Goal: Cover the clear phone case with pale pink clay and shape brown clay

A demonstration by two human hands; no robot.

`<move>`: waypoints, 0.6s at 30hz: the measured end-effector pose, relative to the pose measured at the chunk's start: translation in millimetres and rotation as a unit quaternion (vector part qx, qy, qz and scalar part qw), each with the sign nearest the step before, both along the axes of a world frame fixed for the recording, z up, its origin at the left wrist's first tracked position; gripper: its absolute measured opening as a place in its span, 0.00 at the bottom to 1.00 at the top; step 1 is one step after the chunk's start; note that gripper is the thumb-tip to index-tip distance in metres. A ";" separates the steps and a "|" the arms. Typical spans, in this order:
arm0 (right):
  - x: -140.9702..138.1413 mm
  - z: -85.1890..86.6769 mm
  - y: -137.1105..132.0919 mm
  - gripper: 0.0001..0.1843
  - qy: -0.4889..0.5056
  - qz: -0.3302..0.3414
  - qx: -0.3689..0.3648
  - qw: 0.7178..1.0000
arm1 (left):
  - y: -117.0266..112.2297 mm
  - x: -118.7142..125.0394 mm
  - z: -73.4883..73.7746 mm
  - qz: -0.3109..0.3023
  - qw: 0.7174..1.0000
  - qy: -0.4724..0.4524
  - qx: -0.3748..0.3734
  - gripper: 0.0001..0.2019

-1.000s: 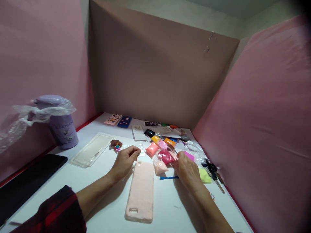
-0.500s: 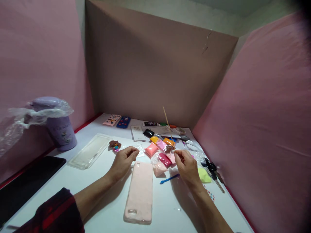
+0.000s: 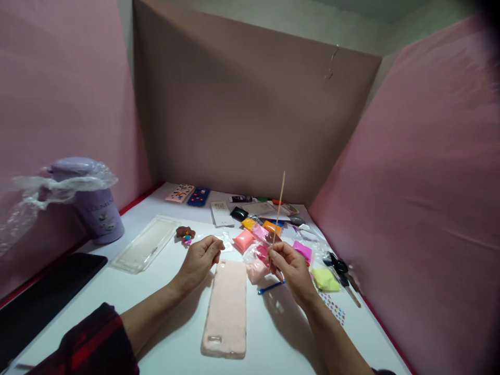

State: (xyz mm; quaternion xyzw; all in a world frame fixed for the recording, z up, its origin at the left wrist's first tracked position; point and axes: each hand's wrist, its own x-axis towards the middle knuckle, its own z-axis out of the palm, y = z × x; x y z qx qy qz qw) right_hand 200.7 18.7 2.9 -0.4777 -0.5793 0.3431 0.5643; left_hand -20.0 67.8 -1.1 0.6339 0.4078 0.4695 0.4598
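Note:
A thin wooden skewer (image 3: 278,213) stands nearly upright in my right hand (image 3: 291,268), pinched between thumb and fingers. My left hand (image 3: 201,258) is closed above the table, its fingertips pressed together; whatever they hold, if anything, is too small to make out. Below and between the hands lies a phone case (image 3: 225,312) with a pale pink coating and a small camera opening near its front end. A blue modelling tool (image 3: 269,288) rests on the table beside my right hand. Just beyond it are several packets of coloured clay, among them a coral one (image 3: 244,240).
At left stand a purple tumbler (image 3: 102,213) wrapped in plastic, a clear case package (image 3: 146,245) and a black phone (image 3: 50,297). Brown clay (image 3: 185,232) sits behind my left hand. To the right lie scissors (image 3: 344,276), a yellow-green packet (image 3: 325,280) and small coloured gems (image 3: 334,308).
My right hand has moved slightly left, and the skewer has turned from leaning left to nearly upright. My left hand has hardly moved.

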 end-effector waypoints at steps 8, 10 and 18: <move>-28.1 25.9 -53.9 0.06 -0.130 -0.051 0.213 0.967 | -0.9 -1.5 1.4 0.008 1.000 0.004 -0.001 0.14; -39.2 28.4 -69.5 0.11 -0.143 -0.019 0.238 0.961 | -2.1 -1.3 2.4 0.007 1.000 0.003 0.000 0.15; -41.5 24.4 -93.8 0.11 -0.169 -0.017 0.281 0.945 | -2.4 -0.9 0.2 0.009 1.000 0.000 0.007 0.14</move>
